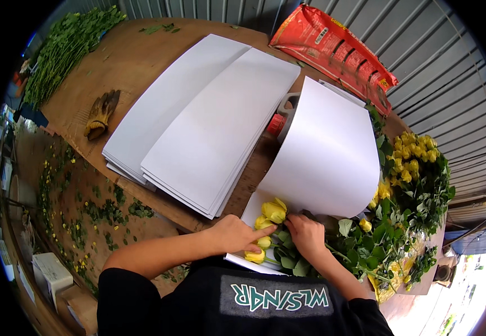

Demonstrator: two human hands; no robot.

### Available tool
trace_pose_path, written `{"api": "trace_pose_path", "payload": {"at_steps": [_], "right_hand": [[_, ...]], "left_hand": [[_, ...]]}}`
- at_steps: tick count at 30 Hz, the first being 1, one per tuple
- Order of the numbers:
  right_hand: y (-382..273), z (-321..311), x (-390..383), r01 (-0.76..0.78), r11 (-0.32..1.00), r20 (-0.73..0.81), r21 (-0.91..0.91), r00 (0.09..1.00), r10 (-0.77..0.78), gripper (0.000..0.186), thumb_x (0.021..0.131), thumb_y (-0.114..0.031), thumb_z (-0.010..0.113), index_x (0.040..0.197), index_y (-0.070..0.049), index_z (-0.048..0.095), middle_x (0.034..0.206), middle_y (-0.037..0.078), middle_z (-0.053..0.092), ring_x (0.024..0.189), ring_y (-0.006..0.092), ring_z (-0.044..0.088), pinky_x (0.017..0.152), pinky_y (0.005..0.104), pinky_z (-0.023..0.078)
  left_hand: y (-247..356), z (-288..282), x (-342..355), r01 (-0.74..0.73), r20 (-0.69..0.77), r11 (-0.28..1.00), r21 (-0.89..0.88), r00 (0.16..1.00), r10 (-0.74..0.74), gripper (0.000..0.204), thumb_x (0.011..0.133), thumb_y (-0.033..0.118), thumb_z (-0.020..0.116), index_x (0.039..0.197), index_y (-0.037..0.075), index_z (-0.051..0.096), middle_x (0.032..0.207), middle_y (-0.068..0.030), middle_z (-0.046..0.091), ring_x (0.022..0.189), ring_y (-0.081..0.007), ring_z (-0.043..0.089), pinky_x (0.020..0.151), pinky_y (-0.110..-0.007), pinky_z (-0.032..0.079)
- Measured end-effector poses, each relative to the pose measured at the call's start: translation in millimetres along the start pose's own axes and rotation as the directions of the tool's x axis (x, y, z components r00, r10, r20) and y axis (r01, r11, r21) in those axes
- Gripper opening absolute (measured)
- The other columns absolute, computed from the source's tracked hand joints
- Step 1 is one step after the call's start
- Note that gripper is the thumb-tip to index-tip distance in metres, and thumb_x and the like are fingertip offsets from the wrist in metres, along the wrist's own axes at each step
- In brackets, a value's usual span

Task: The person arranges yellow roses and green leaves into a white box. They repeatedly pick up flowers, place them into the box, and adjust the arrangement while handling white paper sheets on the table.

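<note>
At lower centre, the left hand point(233, 233) reaches across the yellow roses point(274, 210) with finger and thumb spread, while the right hand point(308, 235) bends its fingers in beside the uppermost one; whether either grips anything cannot be told. The step looks like lining up flowers on the white sheet point(251, 211), and the next move calls for level heads and light pressure. The roses look plump and half-closed, nearer than the curled paper point(332, 147).
</note>
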State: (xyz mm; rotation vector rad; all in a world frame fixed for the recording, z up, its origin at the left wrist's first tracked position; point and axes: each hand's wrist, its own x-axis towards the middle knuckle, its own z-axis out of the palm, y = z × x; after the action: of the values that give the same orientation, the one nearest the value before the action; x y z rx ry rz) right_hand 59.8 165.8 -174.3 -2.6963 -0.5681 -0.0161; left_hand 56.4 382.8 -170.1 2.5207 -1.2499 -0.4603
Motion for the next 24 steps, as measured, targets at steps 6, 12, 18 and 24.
{"api": "trace_pose_path", "payload": {"at_steps": [6,12,18,24], "right_hand": [[-2.5,5.5,-2.5,0.11,0.971,0.048,-0.212,0.994,-0.102,0.006,0.072,-0.009,0.05,0.078,-0.006,0.051,0.068,0.007,0.053,0.062,0.0233,0.057,0.052,0.0349,0.046],[-1.9,3.5,-3.1,0.094,0.958,0.085,-0.27,0.994,-0.074,0.009,0.069,-0.012,0.049,0.076,-0.006,0.052,0.071,0.006,0.053,0.066,0.0206,0.056,0.057,0.0318,0.045],[10.7,-69.8,0.8,0.186,0.975,-0.361,0.123,0.923,-0.131,0.025,0.069,-0.001,0.052,0.092,-0.008,0.06,0.086,0.006,0.059,0.076,0.0203,0.058,0.065,0.0326,0.048],[208.5,-119.8,-18.7,-0.605,0.779,-0.546,0.166,0.601,0.583,0.017,0.08,-0.019,0.051,0.083,-0.006,0.062,0.074,0.014,0.061,0.072,0.0298,0.06,0.065,0.0384,0.047]], "left_hand": [[-2.4,-16.7,6.2,-0.031,-0.055,1.0,0.002,0.998,0.031,0.057,0.069,0.044,0.059,0.119,0.021,0.046,0.087,-0.0073,0.054,0.078,-0.0212,0.055,0.054,-0.032,0.043],[-2.5,-34.0,27.1,-0.128,-0.07,0.989,-0.074,0.99,0.123,0.045,0.066,0.036,0.066,0.104,0.013,0.055,0.122,-0.0114,0.041,0.087,-0.0255,0.053,0.069,-0.036,0.046],[9.2,-44.3,26.2,-0.037,0.028,0.998,-0.053,0.999,0.039,0.043,0.068,0.038,0.065,0.101,0.012,0.055,0.127,-0.0107,0.039,0.071,-0.0248,0.06,0.057,-0.034,0.049],[13.0,-46.5,28.2,-0.049,0.026,0.997,-0.058,0.998,0.05,0.043,0.068,0.042,0.063,0.099,0.012,0.057,0.125,-0.0109,0.04,0.068,-0.0265,0.06,0.055,-0.036,0.048]]}}
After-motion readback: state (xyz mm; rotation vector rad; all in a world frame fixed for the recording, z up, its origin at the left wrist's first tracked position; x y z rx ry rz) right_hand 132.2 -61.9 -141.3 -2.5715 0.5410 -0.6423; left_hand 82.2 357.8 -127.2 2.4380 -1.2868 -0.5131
